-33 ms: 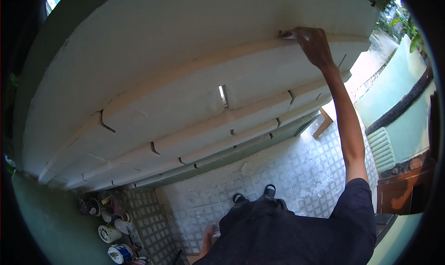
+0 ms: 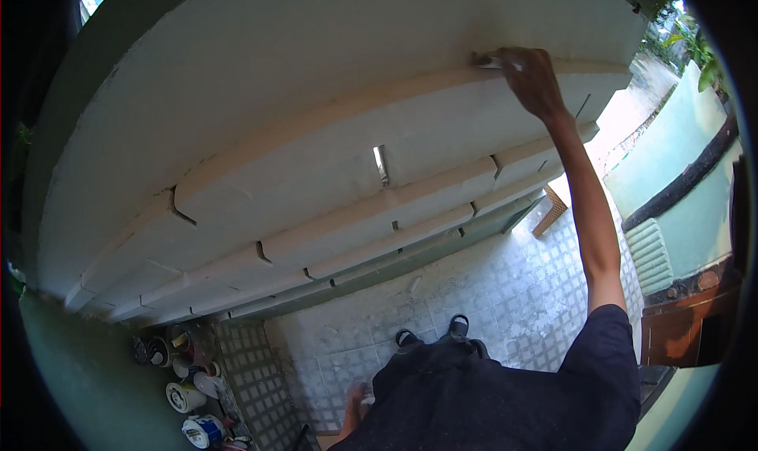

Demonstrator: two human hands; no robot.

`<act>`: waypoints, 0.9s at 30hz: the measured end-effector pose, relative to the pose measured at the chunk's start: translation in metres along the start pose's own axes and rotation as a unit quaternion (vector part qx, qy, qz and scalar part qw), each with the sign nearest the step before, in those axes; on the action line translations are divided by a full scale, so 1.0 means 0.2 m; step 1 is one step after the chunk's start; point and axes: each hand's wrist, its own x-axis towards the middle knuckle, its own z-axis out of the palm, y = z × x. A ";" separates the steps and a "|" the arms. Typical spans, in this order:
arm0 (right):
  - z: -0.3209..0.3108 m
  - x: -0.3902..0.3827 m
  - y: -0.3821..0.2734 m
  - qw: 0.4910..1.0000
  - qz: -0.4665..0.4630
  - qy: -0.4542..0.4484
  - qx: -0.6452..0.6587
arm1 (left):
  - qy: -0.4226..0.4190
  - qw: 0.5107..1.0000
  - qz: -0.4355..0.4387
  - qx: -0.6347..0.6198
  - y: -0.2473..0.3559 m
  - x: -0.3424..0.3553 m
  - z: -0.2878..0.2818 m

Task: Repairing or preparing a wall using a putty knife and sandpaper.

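High on the right, my right hand [image 2: 533, 76] is closed around a small paintbrush [image 2: 488, 61] with a dark tip and a pale middle. The tip touches the cream ledge [image 2: 410, 88] that runs along the whitish wall [image 2: 316, 48], and my arm is stretched up to it. Low down beside my dark shirt, my left hand [image 2: 355, 407] is partly hidden and a little blurred. Its fingers are curled around something pale that I cannot make out.
Stepped ledges with slots [image 2: 383, 167] run below. Paint buckets [image 2: 185, 397] and tubs stand at lower left by a patterned tiled strip [image 2: 253, 364]. My sandalled feet stand on grey floor tiles [image 2: 474, 293]. A brown wooden piece [image 2: 550, 212] and a green wall [image 2: 663, 167] lie rightward.
The brush tip and my right hand have shifted very slightly along the ledge to the left. My left hand stays low at my side.
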 end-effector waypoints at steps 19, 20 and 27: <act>0.14 0.09 -0.37 0.998 0.008 -0.026 0.057 | 0.033 0.968 -0.100 -0.228 -0.25 -0.26 0.13; 0.12 0.05 -0.26 0.999 0.004 0.014 0.041 | 0.057 0.998 0.007 -0.026 -0.14 -0.23 0.14; 0.17 0.08 -0.37 0.999 -0.001 0.026 0.048 | 0.063 0.995 0.072 -0.005 -0.01 -0.19 0.14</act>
